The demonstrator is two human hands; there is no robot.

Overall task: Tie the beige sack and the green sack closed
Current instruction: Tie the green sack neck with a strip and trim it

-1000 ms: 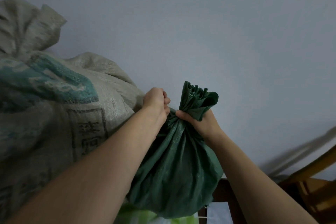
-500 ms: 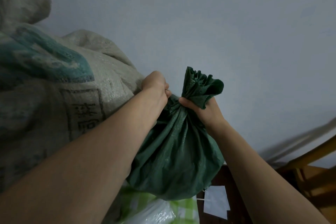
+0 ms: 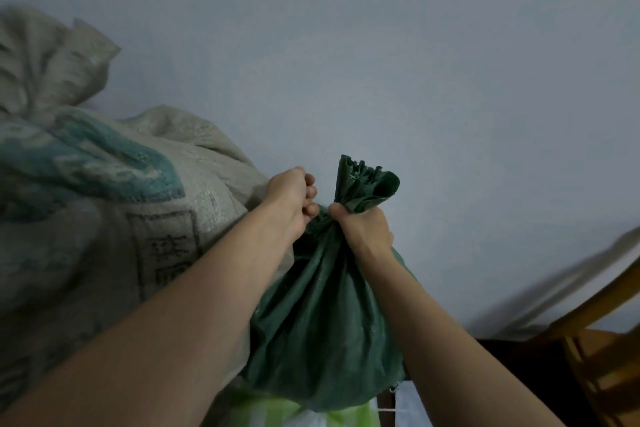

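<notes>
1. Head view: the right hand [image 3: 363,230] grips the gathered neck of the green sack [image 3: 322,322], and the ruffled mouth sticks up above the fist.
2. The left hand [image 3: 291,192] is clenched on the cloth just left of that neck.
3. The beige sack [image 3: 104,218] stands on the left, touching the green one.
</notes>
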